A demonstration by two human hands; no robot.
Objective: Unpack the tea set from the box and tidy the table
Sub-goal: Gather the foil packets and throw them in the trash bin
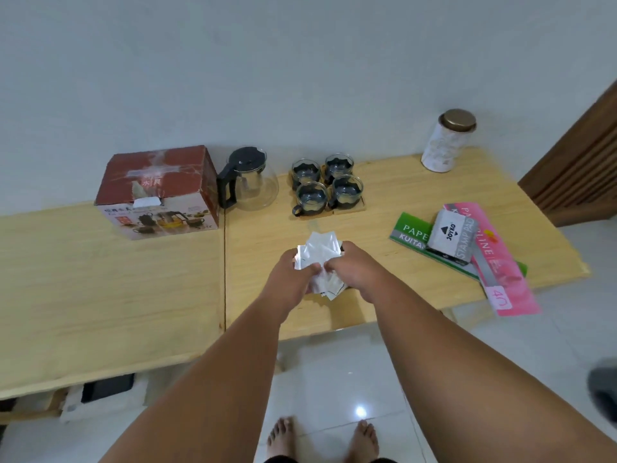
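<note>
On the right table (400, 192), near its front edge, both hands met on a bundle of silver packets (320, 249). Left hand (293, 273) gripped the bundle from the left side, fingers curled round it. Right hand (351, 266) gripped it from the right, fingers curled round as well. Thumbs lay close together at the middle. A few packet corners stuck out below the hands, toward the person. Could not tell whether the bundle rested on the wood or was held just above it.

Tea set sat beyond the hands, well apart from both. Glass teapot (249, 182), black lid and handle, stood up-left of the hands at the seam between the tables, just beside the box (160, 192). Box lay closed, red top, at the back of the left table (100, 295). Four glass cups (326, 183) in black holders stood two by two straight beyond the hands, on wooden coasters (349, 208).

Right of the hands lay a green book (409, 230) with a grey stamp pad box (452, 237) on it, and a pink book (504, 272) overhanging the table edge. White tin (445, 145), bronze lid, stood upright at the far right corner.
</note>
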